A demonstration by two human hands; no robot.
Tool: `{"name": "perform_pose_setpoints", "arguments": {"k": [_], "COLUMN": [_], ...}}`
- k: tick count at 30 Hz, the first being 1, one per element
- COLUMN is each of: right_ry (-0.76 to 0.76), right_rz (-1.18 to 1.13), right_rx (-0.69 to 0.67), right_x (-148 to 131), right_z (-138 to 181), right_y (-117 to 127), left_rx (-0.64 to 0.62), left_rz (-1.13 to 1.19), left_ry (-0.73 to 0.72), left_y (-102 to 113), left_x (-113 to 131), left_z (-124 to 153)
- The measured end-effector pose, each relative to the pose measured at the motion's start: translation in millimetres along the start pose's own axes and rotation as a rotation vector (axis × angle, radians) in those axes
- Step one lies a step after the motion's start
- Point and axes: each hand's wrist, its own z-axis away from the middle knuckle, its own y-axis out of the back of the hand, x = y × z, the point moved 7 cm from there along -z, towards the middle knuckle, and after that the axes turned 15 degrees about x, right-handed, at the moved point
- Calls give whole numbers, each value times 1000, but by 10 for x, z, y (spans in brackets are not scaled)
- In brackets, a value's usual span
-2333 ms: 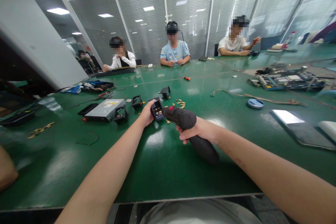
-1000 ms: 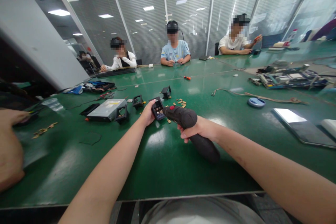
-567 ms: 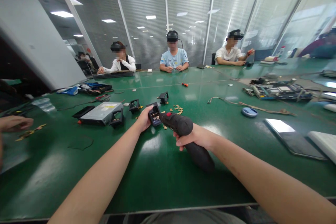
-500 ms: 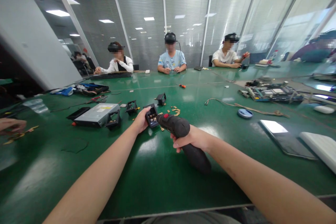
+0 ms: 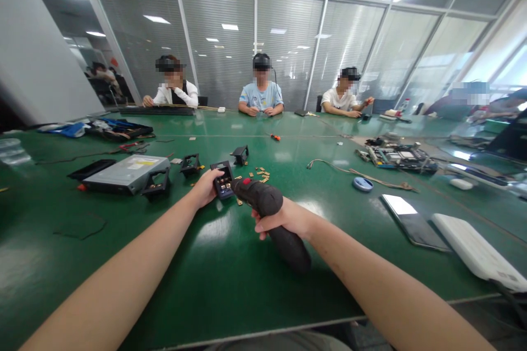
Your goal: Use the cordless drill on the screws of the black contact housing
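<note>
My left hand [image 5: 207, 188] is closed on a small black plastic housing [image 5: 224, 192], whose open side shows brass-coloured metal parts inside. In my right hand [image 5: 284, 218] is a black cordless screwdriver [image 5: 263, 197] with a red button, gripped by its handle. Its nose points left at the housing; whether the tip touches anything inside cannot be made out. Just beyond lie several small brass pieces [image 5: 263, 174] on the green table [image 5: 197, 279]. Similar black frames stand nearby, one behind the housing [image 5: 240, 154] and others to its left, such as this frame [image 5: 157, 185].
A silver disc drive [image 5: 129, 173] lies at the left. To the right are a round blue-rimmed lid [image 5: 363, 184], a cable [image 5: 346, 167], a phone [image 5: 414, 222], a white power bank [image 5: 477, 249] and a circuit board [image 5: 401, 154]. Several people sit across the table.
The view has swung slightly to the right, so things appear shifted left. Both hands keep their hold on the housing and the screwdriver. Another person's hand at the left edge is out of view.
</note>
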Motion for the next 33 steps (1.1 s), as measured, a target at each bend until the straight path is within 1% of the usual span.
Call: {"name": "perform_pose_setpoints", "arguments": {"k": [6, 13, 24, 28, 33], "right_ry": [3, -1, -23, 1, 19], "right_rz": [-13, -24, -50, -31, -52], "right_rx": [28, 18, 18, 36, 38], "right_x": [5, -2, -19, -18, -12], "right_z": [-13, 19, 33, 46, 40], "right_y": [9, -1, 4, 15, 7], "left_rx": [-23, 17, -54, -72, -62], "left_rz": [-5, -11, -38, -49, -36], "left_ry": [-48, -38, -24, -22, -29], "left_y": [-17, 23, 46, 25, 1], "left_x": [14, -20, -69, -73, -61], "left_z": [-3, -47, -141, -122, -67]}}
